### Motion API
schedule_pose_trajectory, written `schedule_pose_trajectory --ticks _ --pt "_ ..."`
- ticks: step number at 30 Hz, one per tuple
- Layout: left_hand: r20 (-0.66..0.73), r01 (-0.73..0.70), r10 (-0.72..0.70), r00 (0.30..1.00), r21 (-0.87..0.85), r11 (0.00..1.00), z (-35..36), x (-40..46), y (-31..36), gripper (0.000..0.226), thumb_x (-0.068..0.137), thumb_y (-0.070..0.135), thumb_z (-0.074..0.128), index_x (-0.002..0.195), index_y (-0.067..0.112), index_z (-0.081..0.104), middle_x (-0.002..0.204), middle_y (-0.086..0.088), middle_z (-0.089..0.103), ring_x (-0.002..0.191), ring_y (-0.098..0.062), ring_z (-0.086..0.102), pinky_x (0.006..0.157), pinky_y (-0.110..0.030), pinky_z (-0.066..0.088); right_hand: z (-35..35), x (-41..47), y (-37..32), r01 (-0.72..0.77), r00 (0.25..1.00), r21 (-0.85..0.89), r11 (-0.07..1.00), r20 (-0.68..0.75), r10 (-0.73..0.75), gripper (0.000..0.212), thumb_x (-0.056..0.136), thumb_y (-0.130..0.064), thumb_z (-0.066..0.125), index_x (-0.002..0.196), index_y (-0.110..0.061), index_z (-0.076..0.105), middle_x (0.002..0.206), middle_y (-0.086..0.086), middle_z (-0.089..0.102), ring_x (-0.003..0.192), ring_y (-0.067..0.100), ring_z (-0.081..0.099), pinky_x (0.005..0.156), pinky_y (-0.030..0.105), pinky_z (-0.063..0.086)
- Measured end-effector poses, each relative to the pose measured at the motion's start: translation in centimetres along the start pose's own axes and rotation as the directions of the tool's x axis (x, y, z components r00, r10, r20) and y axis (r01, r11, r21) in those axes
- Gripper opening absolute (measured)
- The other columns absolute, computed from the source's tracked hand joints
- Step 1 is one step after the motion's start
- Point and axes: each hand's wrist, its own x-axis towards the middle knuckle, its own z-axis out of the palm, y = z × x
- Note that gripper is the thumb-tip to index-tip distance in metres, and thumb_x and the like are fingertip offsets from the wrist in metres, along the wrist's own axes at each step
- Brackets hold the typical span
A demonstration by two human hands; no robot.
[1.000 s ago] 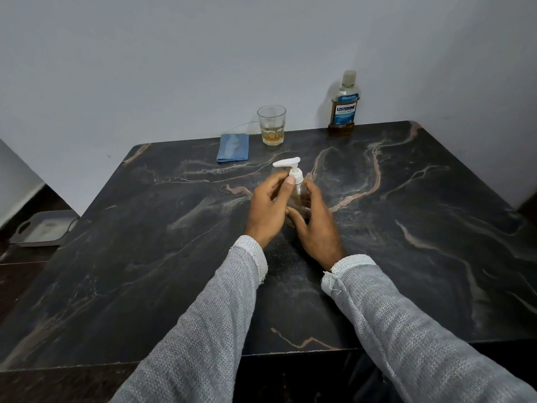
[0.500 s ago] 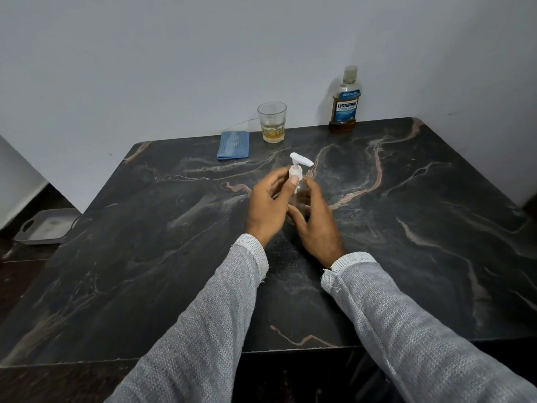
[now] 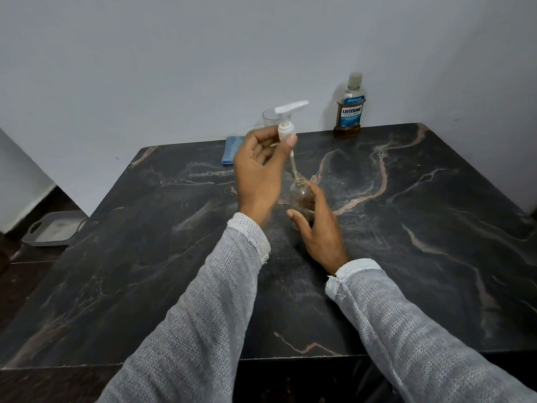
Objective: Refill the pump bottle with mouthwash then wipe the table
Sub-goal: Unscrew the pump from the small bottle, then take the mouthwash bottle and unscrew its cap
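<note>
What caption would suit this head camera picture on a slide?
Left hand lifts the white pump head out of the small clear bottle steadied by the right hand.

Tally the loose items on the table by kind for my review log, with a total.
Bottles: 2, the clear pump bottle and the mouthwash bottle
Pump heads: 1, the white pump head, lifted with its tube still in the bottle neck
Glasses: 1, the glass
Cloths: 1, the blue cloth
Total: 5
</note>
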Motion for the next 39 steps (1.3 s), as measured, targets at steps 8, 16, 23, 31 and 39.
schedule_pose_trajectory --ticks 8,16,23,31,39 --pt "-0.083 0.010 0.001 0.997 0.132 0.991 -2.2 3.3 1.6 0.016 0.084 0.018 0.074 0.097 0.013 0.067 0.091 -0.002 0.072 0.078 -0.009 0.071 0.066 -0.023 0.058 -0.2 0.1 0.2 -0.006 1.000 -0.003 1.000 0.012 0.006 0.057 0.091 -0.027 0.065 0.137 -0.037 0.034 0.124 -0.021 0.055 0.112 -0.012 0.053 0.094 0.013 0.045" --pt "-0.087 0.367 -0.374 0.923 0.488 0.792 -5.7 4.2 -5.9 0.027 0.084 0.017 0.074 0.103 -0.001 0.068 0.088 -0.013 0.071 0.063 -0.014 0.064 0.068 -0.030 0.060 -0.1 0.0 0.1 0.002 1.000 0.008 1.000 0.002 -0.002 0.056 0.091 -0.024 0.066 0.138 -0.032 0.036 0.123 -0.026 0.052 0.112 -0.014 0.051 0.089 0.003 0.039" --pt "-0.094 0.432 -0.497 0.863 0.647 0.628 -7.2 4.5 -9.4 0.018 0.081 0.017 0.078 0.070 0.009 0.065 0.076 -0.008 0.070 0.055 -0.011 0.064 0.057 -0.025 0.060 -0.1 0.1 0.2 -0.014 1.000 -0.017 1.000 0.005 0.014 0.059 0.090 -0.026 0.066 0.139 -0.033 0.034 0.127 -0.014 0.055 0.111 -0.011 0.052 0.092 0.008 0.042" --pt "-0.107 0.410 -0.483 0.869 0.701 0.583 -7.6 4.3 -10.7 0.017 0.079 0.020 0.080 0.068 0.013 0.069 0.072 0.000 0.067 0.044 -0.004 0.063 0.062 -0.027 0.061 -0.2 0.2 0.2 -0.036 0.999 -0.021 0.999 0.014 0.036 0.059 0.090 -0.028 0.066 0.140 -0.032 0.034 0.127 -0.013 0.055 0.111 -0.013 0.051 0.093 0.008 0.041" --pt "-0.115 0.375 -0.438 0.892 0.729 0.572 -7.6 3.8 -10.5 0.015 0.079 0.023 0.080 0.075 0.010 0.073 0.077 -0.005 0.071 0.055 -0.012 0.066 0.066 -0.029 0.061 -0.2 0.1 -0.1 -0.044 0.999 -0.027 0.999 0.010 0.044 0.059 0.091 -0.028 0.066 0.140 -0.031 0.034 0.129 -0.010 0.056 0.114 -0.004 0.053 0.098 0.019 0.044"
